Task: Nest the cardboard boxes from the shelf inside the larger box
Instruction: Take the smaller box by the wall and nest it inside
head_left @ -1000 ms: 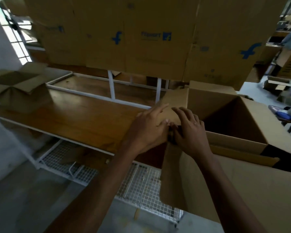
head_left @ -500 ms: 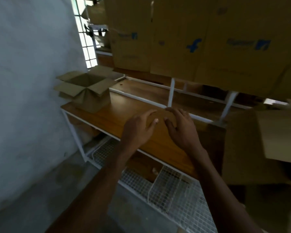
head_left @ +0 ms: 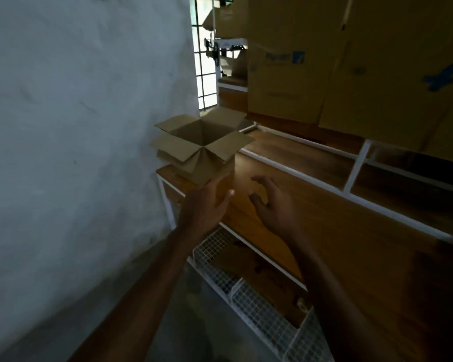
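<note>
The shelf (head_left: pixel 324 231) carried the small box (head_left: pixel 202 150) at its left end, flaps open. Our left hand (head_left: pixel 204 205) and right hand (head_left: pixel 275 205) hovered apart, empty, near it. We judged gripping opposite walls below the flaps best.

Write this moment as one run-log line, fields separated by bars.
phase: reach | target: open box on shelf | left hand: open, empty | right hand: open, empty | contact: none yet
</note>
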Motion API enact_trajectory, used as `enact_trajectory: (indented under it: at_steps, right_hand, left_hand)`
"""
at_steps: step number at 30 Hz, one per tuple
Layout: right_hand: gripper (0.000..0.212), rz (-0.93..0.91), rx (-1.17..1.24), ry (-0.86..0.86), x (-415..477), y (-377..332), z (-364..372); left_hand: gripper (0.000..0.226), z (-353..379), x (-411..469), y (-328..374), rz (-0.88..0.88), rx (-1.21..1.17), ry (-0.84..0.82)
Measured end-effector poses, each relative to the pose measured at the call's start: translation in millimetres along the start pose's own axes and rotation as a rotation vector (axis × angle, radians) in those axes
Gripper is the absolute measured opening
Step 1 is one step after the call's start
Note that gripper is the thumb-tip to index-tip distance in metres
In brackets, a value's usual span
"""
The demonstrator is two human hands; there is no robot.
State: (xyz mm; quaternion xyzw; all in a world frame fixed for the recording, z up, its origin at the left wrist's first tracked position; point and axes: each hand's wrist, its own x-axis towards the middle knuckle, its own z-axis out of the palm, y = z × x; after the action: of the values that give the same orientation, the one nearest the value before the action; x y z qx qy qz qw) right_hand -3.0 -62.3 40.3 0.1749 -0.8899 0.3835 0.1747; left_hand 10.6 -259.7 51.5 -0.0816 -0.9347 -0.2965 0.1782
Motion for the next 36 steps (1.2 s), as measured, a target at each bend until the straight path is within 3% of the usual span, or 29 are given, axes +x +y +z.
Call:
enact_trajectory:
  at_steps: [12, 19, 22, 28, 32, 36]
  right_hand:
    - [0.035, 0.139, 0.267, -0.134, 175, 39, 154]
    - [0.04, 0.242, 0.06, -0.103, 266, 58, 204]
    - [0.042, 0.184, -0.107, -0.142, 300, 67, 224]
    - [0.05, 0.158, -0.246, -0.176, 379, 61, 272]
    - [0.056, 0.214, -0.307, -0.13, 421, 62, 302]
    - [0.063, 0.277, -0.41, -0.233, 440, 67, 326]
  left_hand:
    - [0.051, -2, 168, -164, -0.134, 0.085, 0.066]
    - [0.049, -10, 279, -249, -0.06, 0.154, 0.099]
    - [0.047, -10, 331, -280, 0.026, 0.2, 0.111]
    - [0.059, -3, 436, -342, 0.262, 0.223, -0.161]
    - [0.059, 10, 468, -377, 0.374, 0.215, -0.233]
    - [0.059, 19, 486, -422, 0.358, 0.199, -0.32]
